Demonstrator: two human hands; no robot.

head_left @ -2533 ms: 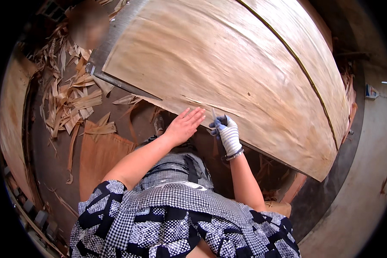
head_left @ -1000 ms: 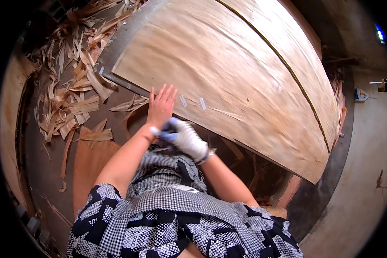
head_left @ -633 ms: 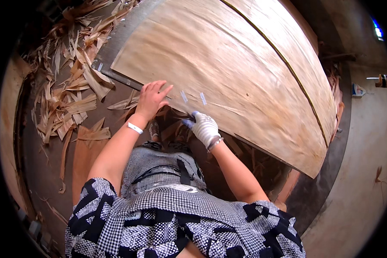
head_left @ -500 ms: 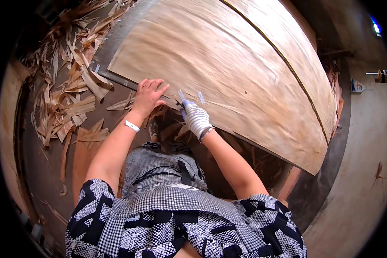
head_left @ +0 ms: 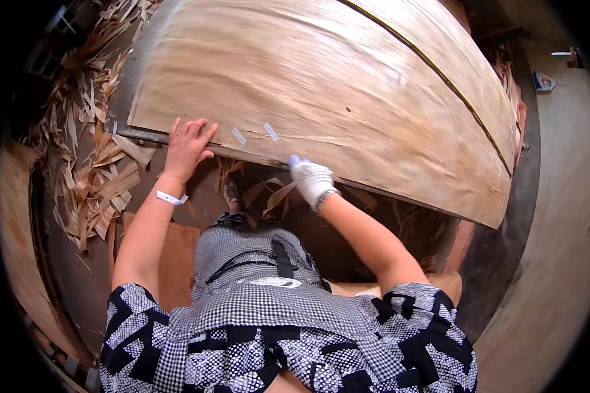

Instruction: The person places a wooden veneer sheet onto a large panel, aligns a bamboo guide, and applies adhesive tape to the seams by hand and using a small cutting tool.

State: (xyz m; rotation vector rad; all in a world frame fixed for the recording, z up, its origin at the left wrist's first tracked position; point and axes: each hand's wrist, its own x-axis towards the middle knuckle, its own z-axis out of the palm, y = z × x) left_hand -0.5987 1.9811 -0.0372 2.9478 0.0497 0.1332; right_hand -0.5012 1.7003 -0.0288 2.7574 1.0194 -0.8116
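Observation:
A large thin sheet of pale wood veneer lies across a table in front of me. My left hand, bare with a white wristband, rests flat with spread fingers on the sheet's near edge. My right hand, in a white glove, is closed at the same edge further right, and a small blue tip sticks out of it; what it grips I cannot make out. Two short white tape strips sit on the sheet between my hands.
A heap of torn veneer scraps covers the floor at the left. More scraps lie under the sheet's edge. A dark seam runs across the sheet at the right. A concrete floor stretches at the right.
My left hand has slid left along the sheet's edge and laid flat. My gloved right hand has moved from beside the left hand out to the right along the edge. Tape strips now show.

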